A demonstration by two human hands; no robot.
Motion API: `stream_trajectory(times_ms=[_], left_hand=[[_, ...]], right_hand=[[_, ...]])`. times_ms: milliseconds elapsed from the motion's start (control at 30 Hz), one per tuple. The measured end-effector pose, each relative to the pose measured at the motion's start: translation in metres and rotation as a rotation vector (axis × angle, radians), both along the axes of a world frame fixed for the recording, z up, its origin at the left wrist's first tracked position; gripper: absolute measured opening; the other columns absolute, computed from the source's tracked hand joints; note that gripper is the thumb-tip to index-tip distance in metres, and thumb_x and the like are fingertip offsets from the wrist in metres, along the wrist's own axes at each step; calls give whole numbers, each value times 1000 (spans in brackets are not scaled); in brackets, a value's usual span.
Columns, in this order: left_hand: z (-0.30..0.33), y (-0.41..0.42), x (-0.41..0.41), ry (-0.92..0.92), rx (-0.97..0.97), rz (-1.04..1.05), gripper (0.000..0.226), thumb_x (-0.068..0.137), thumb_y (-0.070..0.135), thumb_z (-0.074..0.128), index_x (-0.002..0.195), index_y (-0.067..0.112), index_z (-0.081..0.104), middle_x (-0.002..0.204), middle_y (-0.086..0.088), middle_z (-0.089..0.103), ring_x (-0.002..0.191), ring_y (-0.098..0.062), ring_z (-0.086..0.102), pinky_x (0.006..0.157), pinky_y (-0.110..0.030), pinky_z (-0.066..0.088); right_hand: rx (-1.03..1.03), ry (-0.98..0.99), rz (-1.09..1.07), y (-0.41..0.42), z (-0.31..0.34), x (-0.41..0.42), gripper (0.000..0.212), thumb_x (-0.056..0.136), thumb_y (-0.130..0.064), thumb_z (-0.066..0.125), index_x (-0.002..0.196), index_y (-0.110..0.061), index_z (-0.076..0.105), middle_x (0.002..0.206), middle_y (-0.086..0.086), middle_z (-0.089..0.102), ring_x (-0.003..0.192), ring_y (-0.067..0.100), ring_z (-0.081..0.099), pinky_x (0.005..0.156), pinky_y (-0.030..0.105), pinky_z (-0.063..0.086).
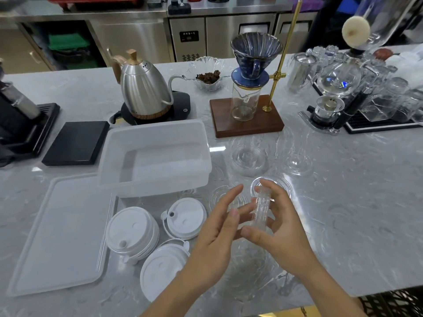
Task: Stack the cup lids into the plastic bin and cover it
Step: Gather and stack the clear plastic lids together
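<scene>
1. The right hand (278,221) curls around a small stack of clear lids (261,209), held on edge between thumb and fingers above the counter (357,202). The left hand (219,225) is open with fingers spread, holding nothing, its fingertips close to the stack as if steadying it.
2. Nearest the person, three piles of white lids (132,232) sit on the counter, unsorted, just right of the flat bin cover (59,234).
3. Beyond the hands, more clear lids (248,160) lie loose on the counter; how many is hard to tell against the marble.
4. The plastic bin (154,156) stands open behind the white lids and looks empty.
5. Judging by this, the work is at an early stage: nothing is binned, and covering comes last.
</scene>
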State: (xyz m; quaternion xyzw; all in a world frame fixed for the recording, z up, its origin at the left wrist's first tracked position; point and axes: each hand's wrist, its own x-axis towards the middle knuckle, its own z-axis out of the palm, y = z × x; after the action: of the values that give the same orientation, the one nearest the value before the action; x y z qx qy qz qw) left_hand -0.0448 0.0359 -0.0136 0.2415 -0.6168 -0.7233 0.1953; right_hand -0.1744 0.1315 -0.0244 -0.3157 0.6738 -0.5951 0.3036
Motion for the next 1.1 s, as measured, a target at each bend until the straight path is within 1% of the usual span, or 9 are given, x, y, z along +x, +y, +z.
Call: stream_trajectory(times_ms=[133,333,500,567,667,733,800,933,1100], left_hand=[[1,1,1,-2,23,-29,45,97,45,38,140,38,50,123,19,72,117,2,64,87,-12,52],[-6,2,0,-37,124,-133,51,98,63,34,141,39,47,134,20,66,131,2,53,100,-18,49],[-9,1,-5,-15,187,-214,53,99,60,31,141,36,51,143,13,60,138,-4,48,113,-27,42],[-10,1,-6,20,152,-196,44,104,48,39,139,29,56,142,7,62,136,-11,53,111,-27,44],[-16,-4,-3,-60,-130,-75,32,96,29,64,127,28,65,130,7,69,121,-15,64,100,-31,53],[-25,-8,2,-232,-535,-110,44,87,33,74,128,31,62,131,14,65,120,-8,60,101,-31,50],[-31,-8,4,-337,-826,-259,67,78,48,77,137,26,55,140,11,56,130,-9,49,111,-29,38],[-42,-1,0,-462,-1004,-428,105,58,73,69,149,34,36,158,11,35,141,-11,30,111,-29,25],[-51,0,-1,-488,-1079,-437,104,56,65,67,149,33,34,156,16,35,138,-11,31,108,-28,24]], right_hand=[[-24,-45,-3,1,0,-1,101,49,-61,92,137,-41,47,143,-11,52,132,15,53,101,42,52],[-12,-51,-39,5,-1,-3,81,59,-34,87,131,-39,51,136,-10,56,126,12,56,98,53,54],[-30,-105,-86,12,-1,-4,81,58,-35,87,131,-35,52,133,-4,57,120,10,61,98,53,55],[-28,-97,-97,17,-2,-7,79,60,-31,89,131,-35,52,131,-5,59,119,10,61,97,50,55],[-62,-118,-165,29,-6,-16,79,65,-19,93,131,-32,52,126,-7,62,113,12,65,86,40,61],[-84,-129,-209,36,-8,-22,78,62,-20,85,133,-29,52,125,-7,63,110,14,66,79,30,62],[-99,-138,-241,42,-11,-26,78,61,-20,83,133,-26,52,124,-4,63,109,18,65,77,26,61],[-100,-136,-250,50,-15,-28,75,62,-19,82,131,-29,53,122,-6,64,111,21,65,77,25,61],[-98,-134,-250,53,-15,-29,77,63,-21,83,132,-30,52,123,-6,64,112,22,65,79,28,62]])
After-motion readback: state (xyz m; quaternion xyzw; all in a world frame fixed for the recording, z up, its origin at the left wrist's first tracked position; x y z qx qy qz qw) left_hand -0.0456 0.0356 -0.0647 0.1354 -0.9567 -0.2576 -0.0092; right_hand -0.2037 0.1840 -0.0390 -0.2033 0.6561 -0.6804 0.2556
